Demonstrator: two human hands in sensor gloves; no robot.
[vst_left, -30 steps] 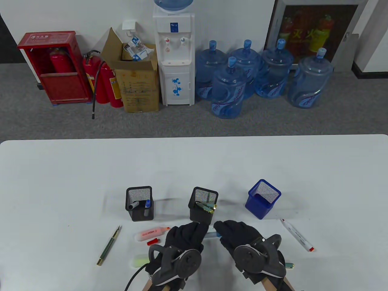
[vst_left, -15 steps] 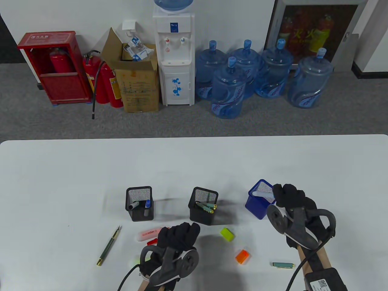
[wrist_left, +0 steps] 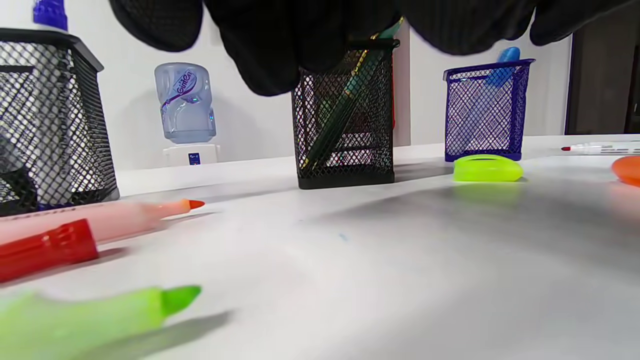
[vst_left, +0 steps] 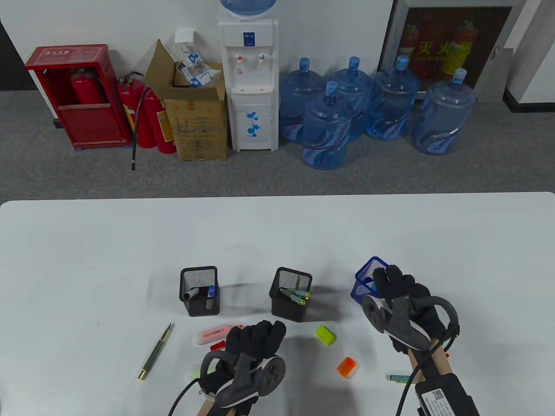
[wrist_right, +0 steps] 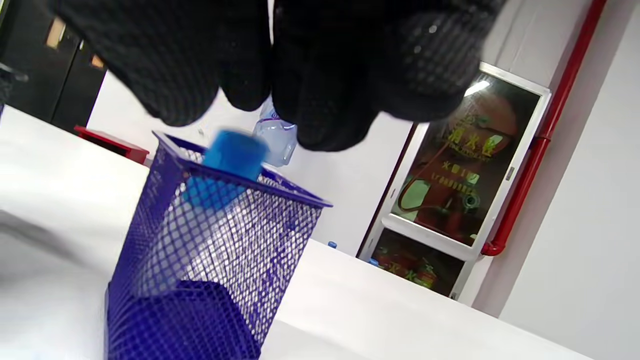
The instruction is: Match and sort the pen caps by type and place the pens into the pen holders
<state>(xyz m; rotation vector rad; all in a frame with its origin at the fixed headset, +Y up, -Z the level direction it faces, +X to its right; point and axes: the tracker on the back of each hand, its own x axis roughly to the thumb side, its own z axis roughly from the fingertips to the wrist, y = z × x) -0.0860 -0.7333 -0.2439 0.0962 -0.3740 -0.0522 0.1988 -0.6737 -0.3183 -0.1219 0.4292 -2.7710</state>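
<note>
1. Table view: the right hand (vst_left: 401,294) hangs over the near rim of the blue mesh holder (vst_left: 366,277), its fingers loosely bent above the opening and gripping nothing that shows. The left hand (vst_left: 256,340) rests low on the table (vst_left: 86,260), knuckles up and fingers curled downward; whether it holds anything cannot be told from here. Just left of its fingers lie a pink highlighter (vst_left: 214,334) and a red cap (vst_left: 218,345). To its right are a lime cap (vst_left: 325,334) and an orange cap (vst_left: 347,366). Beyond its fingers stands the middle black holder (vst_left: 290,294) with green pens inside; further left is the left black holder (vst_left: 199,291), and a green pen (vst_left: 156,352) lies well out to the left.

2. Left wrist view: the left hand's fingers (wrist_left: 280,55) hang slack with nothing in them. Below them lie the uncapped pink highlighter (wrist_left: 100,222), the red cap (wrist_left: 45,247) and a green highlighter (wrist_left: 90,320).

3. Right wrist view: the right hand's fingertips (wrist_right: 320,100) hover just above the blue holder (wrist_right: 210,260), apart from the blue-capped pen (wrist_right: 225,167), which leans, slightly blurred, inside against the rim.
</note>
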